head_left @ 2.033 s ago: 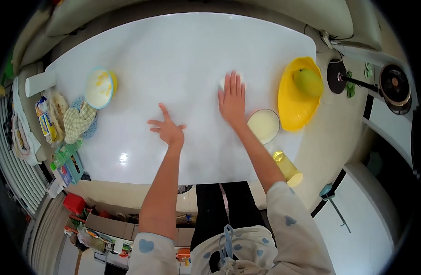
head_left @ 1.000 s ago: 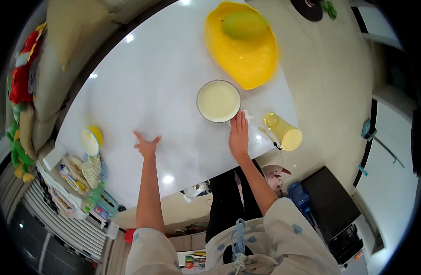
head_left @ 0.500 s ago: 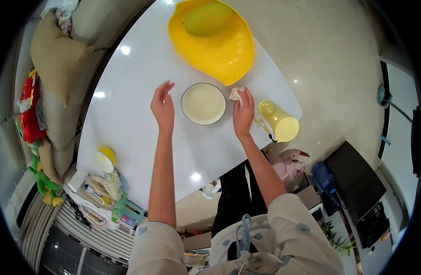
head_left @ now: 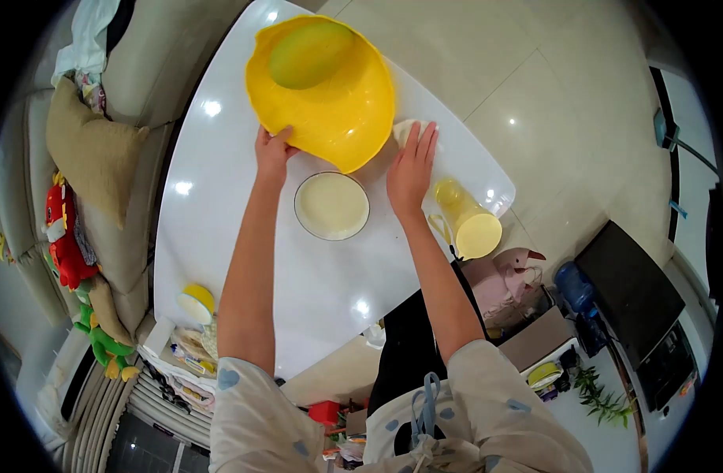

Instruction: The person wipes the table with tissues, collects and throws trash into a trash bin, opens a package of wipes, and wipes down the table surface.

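Note:
My left hand [head_left: 274, 150] grips the near edge of the yellow leaf-shaped tray [head_left: 345, 118], its thumb over the rim. A green-yellow mango [head_left: 311, 54] lies at the tray's far side. My right hand [head_left: 412, 169] presses a crumpled white cloth or tissue [head_left: 403, 131] on the table, right of the tray, with its fingers stretched out. Between my forearms stands a round bowl with pale contents [head_left: 331, 206], just below the tray.
A yellow-lidded bottle [head_left: 468, 221] with a strap lies by the white table's [head_left: 219, 165] right edge. A small yellow bowl [head_left: 196, 303] is at the lower left. A sofa with a cushion [head_left: 93, 150] lines the left; a pink bag [head_left: 499, 285] is beyond the table's near edge.
The view has shifted toward the tray's end of the table. My left hand has reached forward and taken hold of the tray's edge. My right hand has moved forward and flattened on the white cloth.

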Demonstrator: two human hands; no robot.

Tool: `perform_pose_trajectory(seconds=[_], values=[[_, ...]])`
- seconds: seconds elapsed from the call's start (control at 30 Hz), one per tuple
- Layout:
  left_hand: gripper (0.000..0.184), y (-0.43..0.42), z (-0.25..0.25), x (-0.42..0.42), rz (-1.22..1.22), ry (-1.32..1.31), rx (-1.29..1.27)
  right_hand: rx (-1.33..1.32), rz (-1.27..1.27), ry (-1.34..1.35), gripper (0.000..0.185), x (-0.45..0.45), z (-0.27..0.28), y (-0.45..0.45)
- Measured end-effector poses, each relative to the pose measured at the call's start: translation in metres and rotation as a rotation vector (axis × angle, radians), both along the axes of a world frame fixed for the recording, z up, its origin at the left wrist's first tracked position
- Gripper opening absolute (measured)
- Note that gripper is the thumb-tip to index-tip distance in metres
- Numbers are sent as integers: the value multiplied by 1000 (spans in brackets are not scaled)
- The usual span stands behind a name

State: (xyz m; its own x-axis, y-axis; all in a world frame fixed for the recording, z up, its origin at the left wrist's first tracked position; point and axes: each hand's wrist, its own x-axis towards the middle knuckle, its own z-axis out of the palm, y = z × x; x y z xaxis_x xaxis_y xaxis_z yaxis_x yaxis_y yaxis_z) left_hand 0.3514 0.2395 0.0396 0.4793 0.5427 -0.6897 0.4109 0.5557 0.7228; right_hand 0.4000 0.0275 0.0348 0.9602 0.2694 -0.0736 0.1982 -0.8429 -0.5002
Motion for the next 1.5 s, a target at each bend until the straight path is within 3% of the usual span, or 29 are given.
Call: perform_pose_trajectory(seconds=[0.07,0.2,0.27,0.3,0.37,0.53,0.77,0.83,0.97,1.07,1.1,1.17,1.3,1.37,1.4,1.47,1.5], values=[[35,16,3,-6,-39,18,-5,25,-105,-61,51,19,-7,11],[39,41,13,-27,-35,48,11,-20,-66,-146,53,38,-21,38],[40,49,17,-38,32,37,-2,-81,182,-163,52,38,-23,58],[40,54,16,-46,41,34,-2,-80,191,-166,52,35,-23,60],[40,63,15,-63,122,0,-22,59,654,-38,55,18,-18,56],[39,77,21,-93,238,-10,1,-4,561,-53,56,46,-17,35],[37,83,10,-122,268,-48,-28,-17,559,-193,51,90,-34,135],[37,79,8,-125,282,-51,-45,-71,792,-262,50,73,-38,150],[35,74,11,-122,276,-16,-50,-32,1049,-124,51,45,-23,96],[36,74,7,-126,270,-5,-67,-257,970,-215,51,65,-19,75],[36,75,6,-129,258,8,-75,-255,975,-220,51,73,-22,81],[36,75,9,-129,253,45,-41,-93,696,-285,46,100,-33,110],[33,75,19,-131,147,227,105,-44,622,-335,45,110,-42,201],[32,74,29,-132,126,253,101,-183,927,-409,46,91,-43,225],[33,73,33,-134,94,269,100,-180,937,-399,46,83,-43,217],[36,64,27,-149,146,263,189,-5,1227,-259,49,71,-33,182],[40,58,19,-159,191,250,284,-6,1233,-263,49,76,-28,167]])
